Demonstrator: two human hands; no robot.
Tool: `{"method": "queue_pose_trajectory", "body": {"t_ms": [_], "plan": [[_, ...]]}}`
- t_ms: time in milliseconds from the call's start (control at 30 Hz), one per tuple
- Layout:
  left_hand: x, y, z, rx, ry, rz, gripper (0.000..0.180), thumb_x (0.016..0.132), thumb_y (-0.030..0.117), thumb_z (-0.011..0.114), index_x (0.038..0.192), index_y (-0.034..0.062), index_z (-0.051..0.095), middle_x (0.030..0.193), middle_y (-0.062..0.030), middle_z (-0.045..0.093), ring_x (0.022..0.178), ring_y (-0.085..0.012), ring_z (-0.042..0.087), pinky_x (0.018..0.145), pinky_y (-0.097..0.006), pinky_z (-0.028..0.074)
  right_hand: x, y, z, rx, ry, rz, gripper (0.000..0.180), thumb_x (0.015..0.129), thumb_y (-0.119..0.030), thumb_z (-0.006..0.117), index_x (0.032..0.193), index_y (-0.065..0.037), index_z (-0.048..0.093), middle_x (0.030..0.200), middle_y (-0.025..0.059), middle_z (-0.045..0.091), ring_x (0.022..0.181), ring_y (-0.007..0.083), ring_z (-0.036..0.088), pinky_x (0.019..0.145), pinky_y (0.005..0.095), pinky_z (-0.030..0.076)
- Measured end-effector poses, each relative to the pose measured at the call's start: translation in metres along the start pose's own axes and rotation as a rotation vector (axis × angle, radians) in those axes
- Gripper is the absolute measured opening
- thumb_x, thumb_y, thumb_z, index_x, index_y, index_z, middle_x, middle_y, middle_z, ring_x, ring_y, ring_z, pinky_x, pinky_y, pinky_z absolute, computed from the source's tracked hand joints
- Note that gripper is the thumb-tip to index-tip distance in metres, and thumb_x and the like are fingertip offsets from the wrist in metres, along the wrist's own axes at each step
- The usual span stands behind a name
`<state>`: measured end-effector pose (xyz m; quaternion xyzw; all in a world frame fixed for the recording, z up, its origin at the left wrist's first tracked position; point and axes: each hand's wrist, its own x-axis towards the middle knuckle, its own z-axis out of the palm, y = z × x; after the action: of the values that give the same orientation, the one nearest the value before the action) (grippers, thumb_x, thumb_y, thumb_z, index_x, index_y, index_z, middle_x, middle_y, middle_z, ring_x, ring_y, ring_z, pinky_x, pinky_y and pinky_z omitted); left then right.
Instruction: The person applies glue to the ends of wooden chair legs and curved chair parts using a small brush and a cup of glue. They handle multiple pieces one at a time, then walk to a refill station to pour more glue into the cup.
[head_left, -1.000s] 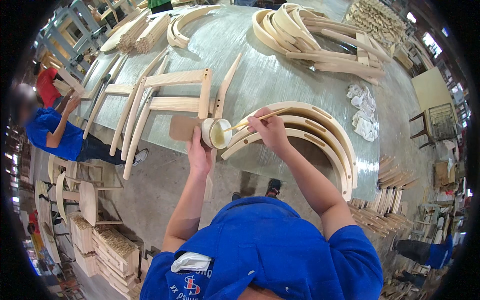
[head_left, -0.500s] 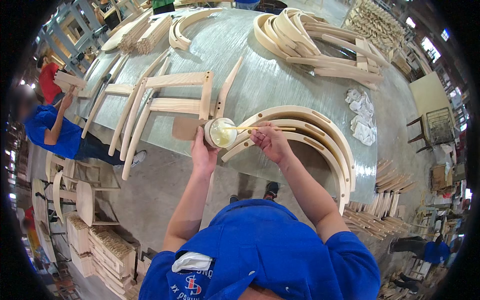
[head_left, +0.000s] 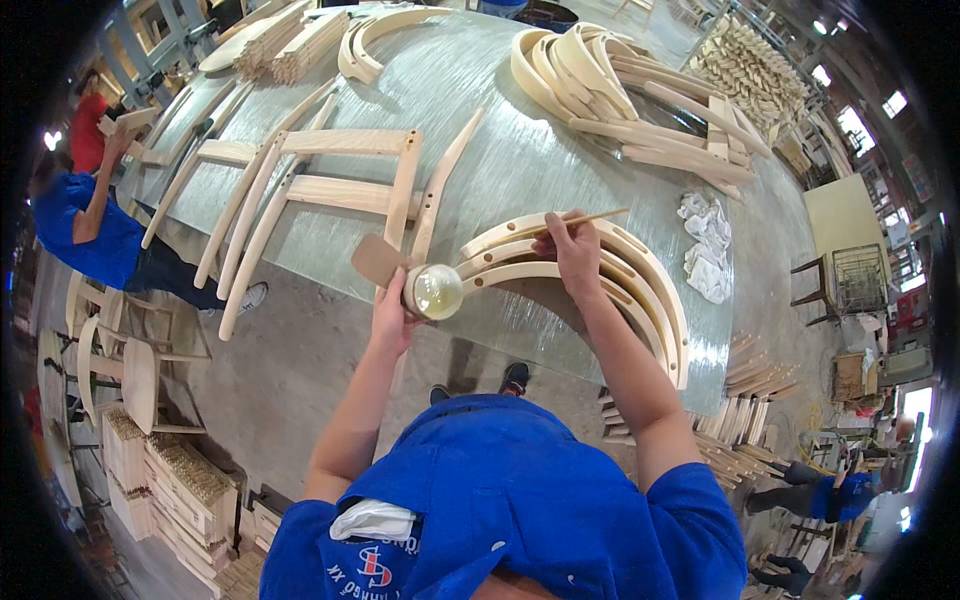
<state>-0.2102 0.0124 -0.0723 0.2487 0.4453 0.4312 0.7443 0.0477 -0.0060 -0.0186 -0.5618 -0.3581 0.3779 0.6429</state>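
My left hand (head_left: 391, 320) is closed round a small round jar (head_left: 437, 292) of pale yellowish liquid, its mouth tipped toward me. Beside those fingers is a flat brown rounded piece (head_left: 375, 259); whether the hand holds it too, I cannot tell. To the right, my right hand (head_left: 575, 254) pinches a thin wooden stick (head_left: 604, 216), its lower end over the curved wooden pieces (head_left: 664, 318). Several of these arcs, with holes and slots, lie side by side on the table under that hand.
The table (head_left: 470, 190) has a shiny film-like cover. Wooden chair frames (head_left: 345, 142) lie to the left, and stacked curved parts (head_left: 570, 75) at the back. A crumpled white cloth (head_left: 707, 247) is near the right edge. A co-worker in blue (head_left: 105, 230) stands left.
My right hand has moved from the jar to the far right, bringing the stick out of the jar and over the arcs. The jar has shifted slightly down.
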Motion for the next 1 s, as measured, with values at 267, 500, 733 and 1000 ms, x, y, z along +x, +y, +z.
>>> {"method": "queue_pose_trajectory", "body": {"t_ms": [267, 500, 733, 1000], "plan": [[-0.004, -0.034, -0.036, 0.257, -0.075, -0.177, 0.038, 0.091, 0.04, 0.05, 0.113, 0.0091, 0.054, 0.095, -0.0034, 0.062, 0.075, -0.0155, 0.065, 0.057, -0.034, 0.056, 0.007, 0.0, 0.013, -0.688, -0.233, -0.424, 0.024, 0.084, -0.017, 0.062, 0.073, 0.0, 0.049, 0.054, 0.0144, 0.048, 0.05, 0.0272, 0.054, 0.051, 0.0361, 0.041], [0.0, -0.036, -0.047, 0.302, -0.15, -0.165, 0.038, 0.091, 0.04, 0.051, 0.112, 0.0094, 0.055, 0.096, -0.0025, 0.061, 0.076, -0.0132, 0.064, 0.056, -0.032, 0.056, 0.005, -0.009, 0.021, -0.788, -0.279, -0.462, 0.024, 0.085, -0.017, 0.06, 0.073, 0.0, 0.049, 0.056, 0.0172, 0.05, 0.053, 0.0343, 0.053, 0.052, 0.0388, 0.041], [-0.007, -0.032, -0.046, 0.156, -0.091, -0.184, 0.039, 0.092, 0.039, 0.05, 0.117, 0.01, 0.052, 0.1, -0.0023, 0.061, 0.08, -0.0149, 0.064, 0.063, -0.035, 0.056, -0.013, -0.001, 0.03, -0.744, -0.339, -0.411, 0.019, 0.084, -0.016, 0.059, 0.075, -0.001, 0.051, 0.058, 0.0175, 0.053, 0.057, 0.0354, 0.056, 0.053, 0.0404, 0.043], [-0.013, -0.024, -0.053, 0.088, -0.094, -0.207, 0.037, 0.093, 0.037, 0.048, 0.119, 0.0095, 0.049, 0.106, -0.0047, 0.06, 0.088, -0.0185, 0.064, 0.068, -0.039, 0.056, -0.026, 0.017, 0.035, -0.898, -0.432, -0.59, 0.014, 0.086, -0.014, 0.056, 0.079, -0.003, 0.049, 0.064, 0.0151, 0.055, 0.061, 0.0338, 0.058, 0.055, 0.0419, 0.045]]}}
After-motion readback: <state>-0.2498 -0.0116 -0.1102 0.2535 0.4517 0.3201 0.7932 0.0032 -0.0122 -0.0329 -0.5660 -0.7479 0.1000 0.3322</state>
